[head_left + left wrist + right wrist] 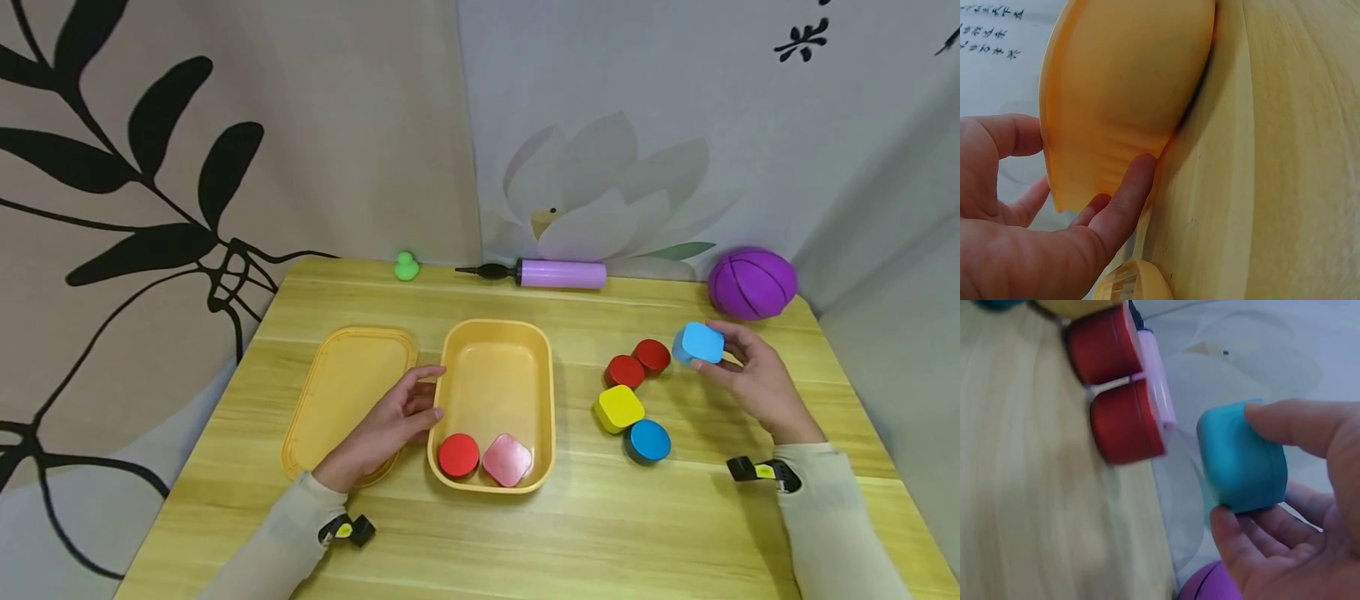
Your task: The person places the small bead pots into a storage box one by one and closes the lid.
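Observation:
My right hand [757,379] holds a light-blue rounded-square block [699,342] above the right part of the table. In the right wrist view, the thumb presses one side of it and the fingertips [1225,519] support the opposite side. My left hand [390,421] touches the outer left wall of a yellow-orange plastic tray [551,400], fingertips right at its rim. Inside the tray's near end lie a red round block [458,456] and a pink rounded-square block [507,460]. Left of the tray, partly under my left hand, lies a matching flat lid [348,367].
Two red round blocks [625,372], a yellow rounded-square block [619,409] and a blue round block [648,442] stand together right of the tray. Along the back edge are a green gourd-shaped toy [407,267], a purple hand pump [562,273] and a purple ball [752,283].

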